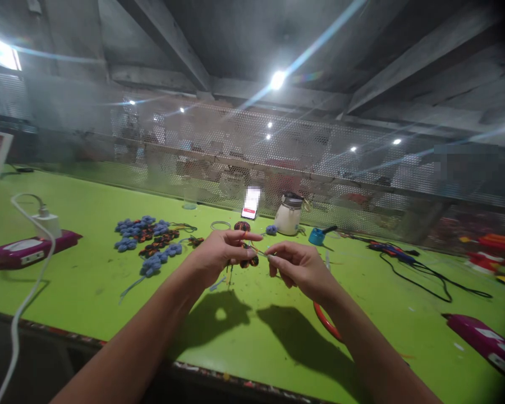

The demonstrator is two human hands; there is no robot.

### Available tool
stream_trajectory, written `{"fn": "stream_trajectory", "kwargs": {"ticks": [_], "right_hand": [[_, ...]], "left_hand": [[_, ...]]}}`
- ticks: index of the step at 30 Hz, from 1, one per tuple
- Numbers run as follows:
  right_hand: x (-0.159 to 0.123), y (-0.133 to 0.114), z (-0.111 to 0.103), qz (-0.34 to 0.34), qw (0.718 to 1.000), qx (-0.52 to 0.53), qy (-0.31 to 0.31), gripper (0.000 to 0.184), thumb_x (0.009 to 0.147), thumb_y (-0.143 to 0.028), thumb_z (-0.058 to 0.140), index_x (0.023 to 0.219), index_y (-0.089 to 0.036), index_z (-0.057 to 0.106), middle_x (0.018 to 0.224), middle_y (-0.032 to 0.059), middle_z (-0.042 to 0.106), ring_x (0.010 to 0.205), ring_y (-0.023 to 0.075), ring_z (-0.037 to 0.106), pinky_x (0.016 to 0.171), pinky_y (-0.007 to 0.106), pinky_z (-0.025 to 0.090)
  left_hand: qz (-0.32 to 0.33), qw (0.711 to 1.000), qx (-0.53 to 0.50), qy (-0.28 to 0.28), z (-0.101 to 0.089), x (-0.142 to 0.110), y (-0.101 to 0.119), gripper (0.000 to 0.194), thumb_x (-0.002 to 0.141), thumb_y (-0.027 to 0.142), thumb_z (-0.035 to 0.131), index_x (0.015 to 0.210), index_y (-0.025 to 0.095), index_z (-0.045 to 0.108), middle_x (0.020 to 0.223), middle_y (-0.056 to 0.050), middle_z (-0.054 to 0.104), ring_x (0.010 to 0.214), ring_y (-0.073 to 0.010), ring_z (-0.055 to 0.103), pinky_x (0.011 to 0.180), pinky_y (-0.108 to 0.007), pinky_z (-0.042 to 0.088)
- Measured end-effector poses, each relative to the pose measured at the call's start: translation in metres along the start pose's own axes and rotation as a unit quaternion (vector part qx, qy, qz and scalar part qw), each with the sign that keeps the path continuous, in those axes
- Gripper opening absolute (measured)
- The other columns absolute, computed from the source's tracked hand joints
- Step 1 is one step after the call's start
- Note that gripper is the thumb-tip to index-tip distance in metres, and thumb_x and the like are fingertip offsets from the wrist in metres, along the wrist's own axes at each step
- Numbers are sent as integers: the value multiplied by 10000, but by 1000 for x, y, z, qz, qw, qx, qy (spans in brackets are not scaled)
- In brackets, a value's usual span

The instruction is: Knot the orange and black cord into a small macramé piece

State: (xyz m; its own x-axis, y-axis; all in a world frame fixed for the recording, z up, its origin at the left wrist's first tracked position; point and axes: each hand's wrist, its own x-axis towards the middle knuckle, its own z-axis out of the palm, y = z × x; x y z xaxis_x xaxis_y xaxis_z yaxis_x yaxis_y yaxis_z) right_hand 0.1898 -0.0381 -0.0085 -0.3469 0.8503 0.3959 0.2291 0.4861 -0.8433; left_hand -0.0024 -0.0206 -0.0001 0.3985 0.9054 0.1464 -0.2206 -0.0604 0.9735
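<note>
Left hand (217, 253): the dark yarn piece (244, 263) is held at the thumb and fingertips in a nearly closed grip, the index finger extended above.
Right hand (299, 269): a thin tool (261, 253) is pinched in a closed grip by thumb and fingertips.
Handling: the piece is best steadied close to the tool's tip, with light, even tension kept on the yarn and only small turns made with the right fingers.
Tool direction: it is pointed leftward and slightly up, its long axis laid roughly across the gap between the hands.
Yarn piece: it is suspended above the green surface (109, 294), rounded lobes directed downward; no clear long axis can be told.
Left of the hands: blue yarn flowers (154, 264) are laid out.
</note>
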Motion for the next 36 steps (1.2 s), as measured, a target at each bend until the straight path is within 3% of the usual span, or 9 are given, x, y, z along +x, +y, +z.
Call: {"fn": "stream_trajectory", "kwargs": {"ticks": [19,24,29,32,34,36], "right_hand": [[-7,-9,-13,-52,995,-78,-10,134,803,-264,598,849,-154,661,578,9,612,387,49,405,358,191,324],[-7,-10,-13,-39,998,-45,-18,138,797,-267,606,845,-148,658,570,13,617,371,44,394,344,184,304],[-5,-8,-9,-9,999,31,-41,150,804,-287,598,862,-154,636,565,3,618,342,32,377,338,177,287],[-3,-7,-7,3,998,42,-38,156,807,-294,592,871,-155,625,566,-4,609,338,29,370,333,176,278],[-2,-6,-6,14,998,39,-37,164,802,-306,595,859,-154,619,563,-6,604,335,30,371,327,176,278],[-1,-3,-6,37,998,46,-38,177,794,-322,602,845,-152,608,557,-7,603,324,31,375,317,174,275]], "left_hand": [[-44,989,-132,-53,-8,-4,7,300,607,10,680,891,103,701,676,-46,650,589,-77,567,503,-175,363],[-42,986,-152,-56,-7,-4,7,192,614,-1,642,774,93,691,681,-45,635,594,-80,566,583,-198,410],[16,992,-98,-76,-5,-1,0,88,595,24,660,583,101,620,626,-19,586,603,-85,531,586,-209,384],[34,997,-50,-55,-1,1,-4,159,580,46,688,713,111,630,637,-12,589,589,-102,543,583,-242,388],[51,997,-13,-50,2,1,-5,381,588,74,699,958,120,619,653,-13,594,578,-123,554,558,-262,392],[78,996,31,-42,7,0,-5,653,603,88,688,1222,129,484,644,-4,584,570,-141,556,538,-271,394]]}}
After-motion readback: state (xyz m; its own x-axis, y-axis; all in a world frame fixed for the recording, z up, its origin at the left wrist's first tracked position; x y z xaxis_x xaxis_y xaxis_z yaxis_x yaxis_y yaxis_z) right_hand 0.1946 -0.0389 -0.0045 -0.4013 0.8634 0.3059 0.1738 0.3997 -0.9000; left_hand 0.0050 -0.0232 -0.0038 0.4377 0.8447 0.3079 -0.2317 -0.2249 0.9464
